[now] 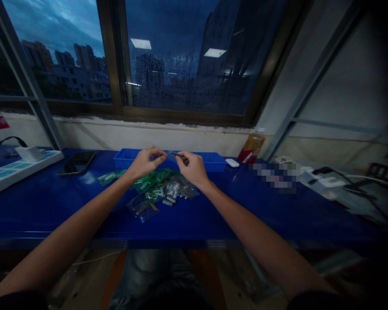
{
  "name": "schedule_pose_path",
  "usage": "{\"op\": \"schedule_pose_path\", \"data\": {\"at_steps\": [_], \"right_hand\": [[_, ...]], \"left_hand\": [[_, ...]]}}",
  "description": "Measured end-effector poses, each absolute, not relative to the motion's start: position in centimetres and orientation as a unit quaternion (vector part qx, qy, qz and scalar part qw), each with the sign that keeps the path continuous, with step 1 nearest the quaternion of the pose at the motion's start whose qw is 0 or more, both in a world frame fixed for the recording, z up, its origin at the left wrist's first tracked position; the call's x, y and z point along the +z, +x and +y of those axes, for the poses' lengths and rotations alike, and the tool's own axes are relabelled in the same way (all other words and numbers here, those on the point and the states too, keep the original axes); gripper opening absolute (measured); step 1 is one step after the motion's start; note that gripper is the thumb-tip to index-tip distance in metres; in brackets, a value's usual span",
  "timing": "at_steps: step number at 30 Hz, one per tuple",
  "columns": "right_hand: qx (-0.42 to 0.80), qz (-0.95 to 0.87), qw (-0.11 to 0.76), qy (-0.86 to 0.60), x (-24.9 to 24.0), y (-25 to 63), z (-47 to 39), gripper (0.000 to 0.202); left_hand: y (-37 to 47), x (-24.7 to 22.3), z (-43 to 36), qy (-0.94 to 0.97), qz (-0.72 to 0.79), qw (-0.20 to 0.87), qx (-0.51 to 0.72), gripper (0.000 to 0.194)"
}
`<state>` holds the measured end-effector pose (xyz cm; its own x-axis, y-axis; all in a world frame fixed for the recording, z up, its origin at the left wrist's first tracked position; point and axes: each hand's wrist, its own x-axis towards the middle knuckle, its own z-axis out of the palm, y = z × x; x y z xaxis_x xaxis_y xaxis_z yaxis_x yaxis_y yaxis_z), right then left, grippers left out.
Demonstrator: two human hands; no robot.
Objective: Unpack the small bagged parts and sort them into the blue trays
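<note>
Nearest on the surface [194, 226], a clear bag [136, 206] with brass-coloured pins [153, 206] lies flat, best not brushed. Just beyond are metal parts [170, 200] and green packets [153, 178] — work above these, so a slip drops into the heap. Over its far side, the right hand [194, 168] pinches a small dark piece [176, 153]; the left hand [146, 162] has its fingertips together just beside it — gripping it or not, I cannot tell. A light, steady pinch should suit, clear of the tray [123, 160] behind
</note>
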<state>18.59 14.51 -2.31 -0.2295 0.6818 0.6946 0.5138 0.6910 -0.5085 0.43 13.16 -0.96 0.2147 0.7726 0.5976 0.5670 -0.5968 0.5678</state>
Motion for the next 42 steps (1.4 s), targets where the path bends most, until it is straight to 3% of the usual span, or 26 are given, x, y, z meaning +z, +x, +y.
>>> {"op": "schedule_pose_path", "data": {"at_steps": [4, 9, 13, 17, 19, 22, 25, 30, 33, 35, 38, 42], "right_hand": [[-0.025, -0.812, 0.461, -0.359, -2.5, 18.4, 13.8, 0.025], [0.006, -0.809, 0.492, -0.323, -2.3, 17.5, 12.8, 0.032], [0.149, -0.743, 0.537, -0.372, -1.9, 17.1, 12.6, 0.024], [0.377, -0.67, 0.506, -0.391, -1.9, 17.2, 13.2, 0.047], [0.435, -0.653, 0.496, -0.373, -2.1, 17.2, 13.5, 0.046], [0.374, -0.683, 0.506, -0.371, -2.4, 17.3, 13.8, 0.03], [0.208, -0.742, 0.522, -0.365, -2.5, 17.5, 13.6, 0.019], [0.048, -0.803, 0.502, -0.318, -2.2, 18.0, 13.1, 0.027], [0.054, -0.826, 0.475, -0.299, -2.2, 17.9, 13.1, 0.037], [0.095, -0.821, 0.469, -0.313, -2.3, 17.7, 13.3, 0.036], [0.216, -0.762, 0.49, -0.364, -2.3, 17.5, 13.7, 0.021], [0.396, -0.674, 0.491, -0.384, -2.2, 17.6, 14.3, 0.034]], "left_hand": [[0.7, -1.1, 13.3, 0.698, 0.482, 0.226, 0.479, 0.046], [1.2, -1.4, 13.4, 0.654, 0.444, 0.366, 0.492, 0.029], [1.4, -1.4, 13.2, 0.674, 0.395, 0.263, 0.566, 0.019], [1.6, -1.3, 12.6, 0.755, 0.372, 0.11, 0.529, 0.007], [1.8, -1.4, 12.4, 0.792, 0.359, 0.062, 0.491, 0.009], [1.9, -1.5, 12.3, 0.815, 0.366, 0.033, 0.448, 0.014], [1.8, -1.5, 12.4, 0.807, 0.406, 0.078, 0.421, 0.021], [1.5, -1.5, 13.0, 0.704, 0.434, 0.298, 0.476, 0.042], [1.5, -1.7, 13.2, 0.665, 0.443, 0.343, 0.495, 0.035], [1.4, -1.9, 13.2, 0.677, 0.449, 0.292, 0.504, 0.027], [1.4, -2.1, 13.1, 0.733, 0.446, 0.097, 0.504, 0.015], [1.7, -2.4, 12.7, 0.806, 0.384, -0.088, 0.441, 0.014]]}}
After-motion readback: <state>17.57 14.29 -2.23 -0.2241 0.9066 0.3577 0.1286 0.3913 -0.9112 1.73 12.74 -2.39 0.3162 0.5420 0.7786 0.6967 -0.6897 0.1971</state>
